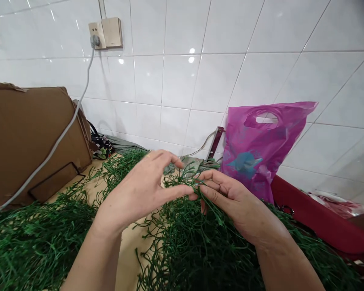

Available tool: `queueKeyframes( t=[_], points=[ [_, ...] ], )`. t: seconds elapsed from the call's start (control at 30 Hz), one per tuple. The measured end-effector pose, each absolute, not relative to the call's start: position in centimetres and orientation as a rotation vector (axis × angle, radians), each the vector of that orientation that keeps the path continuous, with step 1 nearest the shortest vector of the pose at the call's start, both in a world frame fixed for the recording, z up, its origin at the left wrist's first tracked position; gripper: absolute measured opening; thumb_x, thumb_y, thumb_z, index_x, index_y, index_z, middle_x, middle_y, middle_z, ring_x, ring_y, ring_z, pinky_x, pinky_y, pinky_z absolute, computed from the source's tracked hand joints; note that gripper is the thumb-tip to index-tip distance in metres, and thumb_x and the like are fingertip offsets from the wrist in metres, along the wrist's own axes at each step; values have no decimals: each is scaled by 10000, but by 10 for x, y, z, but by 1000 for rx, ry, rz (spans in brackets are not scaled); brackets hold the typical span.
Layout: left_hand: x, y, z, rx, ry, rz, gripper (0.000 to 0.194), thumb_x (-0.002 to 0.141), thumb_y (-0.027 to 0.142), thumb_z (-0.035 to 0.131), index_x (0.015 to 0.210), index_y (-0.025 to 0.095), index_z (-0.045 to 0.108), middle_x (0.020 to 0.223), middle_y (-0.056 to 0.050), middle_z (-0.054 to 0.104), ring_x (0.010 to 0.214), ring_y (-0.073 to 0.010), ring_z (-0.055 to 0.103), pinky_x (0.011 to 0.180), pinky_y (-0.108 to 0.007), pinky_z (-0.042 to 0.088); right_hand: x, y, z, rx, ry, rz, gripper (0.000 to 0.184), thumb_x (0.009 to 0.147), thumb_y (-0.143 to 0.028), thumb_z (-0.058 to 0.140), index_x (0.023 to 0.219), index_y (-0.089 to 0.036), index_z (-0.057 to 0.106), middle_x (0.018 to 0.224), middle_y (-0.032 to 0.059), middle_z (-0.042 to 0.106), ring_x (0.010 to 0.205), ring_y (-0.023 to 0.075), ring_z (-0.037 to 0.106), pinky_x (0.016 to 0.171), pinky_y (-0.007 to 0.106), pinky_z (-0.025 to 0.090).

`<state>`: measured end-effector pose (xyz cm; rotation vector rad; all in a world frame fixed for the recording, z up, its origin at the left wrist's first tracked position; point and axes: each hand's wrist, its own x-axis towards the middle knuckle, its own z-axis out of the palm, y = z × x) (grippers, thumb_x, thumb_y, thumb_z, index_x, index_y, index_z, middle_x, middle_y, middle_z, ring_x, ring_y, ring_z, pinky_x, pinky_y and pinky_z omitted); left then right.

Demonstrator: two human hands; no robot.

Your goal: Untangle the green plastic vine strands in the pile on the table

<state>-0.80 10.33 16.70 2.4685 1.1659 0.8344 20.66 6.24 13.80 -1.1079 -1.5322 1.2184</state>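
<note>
While pinching between the fingertips of the left hand (136,194) and right hand (233,198): one thin green sprig (182,182), just above a heap of matching sprigs (194,250) along the near edge of the table (127,258), near a pink plastic bag (255,149).

Left hand (136,198) and right hand (230,200) raised close together; left thumb (176,192) stretches to the right fingers (212,189) (touching, or nearly).
</note>
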Motion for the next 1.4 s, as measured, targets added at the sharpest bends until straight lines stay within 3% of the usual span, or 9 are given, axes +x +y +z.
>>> queueKeyframes(
  t=[0.1, 0.2, 0.33, 0.47, 0.6, 0.7, 1.0, 1.2, 1.4],
  points=[
    [-4, 103, 168, 2352, 970, 650, 466, 921, 506, 604, 1328, 293, 525, 970, 2, 658, 810, -185, 582, 725, -290, 457, 209, 62, 137, -988, -1379, 1283, 334, 902, -488, 684, 1088, -221, 608, 790, -19, 686, 696, 115, 617, 698, 239, 485],
    [-3, 110, 166, 2349, 949, 618, 365, 993, 452, 459, 1289, 264, 561, 897, -2, 657, 777, -182, 575, 703, -282, 434, 217, 63, 138, -895, -1244, 1281, 398, 914, -534, 651, 1168, -228, 631, 876, 20, 730, 747, 139, 667, 743, 261, 527],
    [-8, 119, 164, 2313, 1047, 601, 365, 1004, 478, 374, 986, 224, 636, 746, 4, 611, 690, -188, 543, 654, -283, 401, 230, 62, 143, -858, -1188, 1169, 393, 944, -562, 583, 1145, -232, 656, 918, 54, 734, 739, 161, 661, 749, 307, 557],
    [-10, 120, 163, 2302, 1002, 581, 454, 1003, 519, 346, 691, 218, 478, 649, 12, 501, 617, -170, 475, 607, -287, 360, 228, 61, 144, -965, -1262, 989, 414, 842, -539, 726, 1117, -236, 660, 790, 5, 643, 676, 149, 572, 683, 290, 518],
    [-7, 118, 161, 2268, 877, 521, 462, 1011, 517, 348, 693, 211, 485, 677, 14, 552, 643, -160, 504, 629, -280, 377, 217, 64, 139, -1146, -1322, 904, 433, 848, -505, 725, 1177, -229, 668, 884, 24, 650, 794, 166, 581, 718, 286, 485],
    [-2, 117, 160, 2247, 859, 435, 473, 1009, 535, 357, 700, 210, 506, 687, 13, 584, 658, -158, 534, 637, -273, 396, 211, 67, 134, -1155, -1326, 879, 324, 864, -494, 699, 1046, -227, 712, 1017, 48, 689, 949, 190, 603, 786, 286, 479],
    [3, 123, 153, 2302, 925, 800, 385, 1038, 424, 323, 1073, 227, 651, 1059, -51, 605, 1031, -204, 564, 924, -315, 446, 205, 70, 130, -1193, -1470, 835, 224, 893, -408, 633, 908, -196, 703, 758, 17, 686, 734, 167, 608, 707, 296, 492],
    [9, 129, 153, 2154, 934, 891, 355, 1005, 429, 425, 859, 191, 645, 741, 12, 520, 705, -155, 501, 695, -265, 422, 211, 59, 144, -1324, -1660, 709, 257, 904, -438, 609, 969, -225, 738, 806, 23, 699, 740, 182, 608, 663, 300, 489],
    [11, 131, 150, 2167, 921, 968, 317, 991, 413, 464, 810, 196, 607, 790, 9, 553, 797, -164, 516, 740, -265, 410, 226, 45, 151, -1420, -1550, 146, 201, 878, -450, 660, 934, -265, 717, 851, 32, 707, 768, 222, 615, 726, 355, 491]
  ],
)
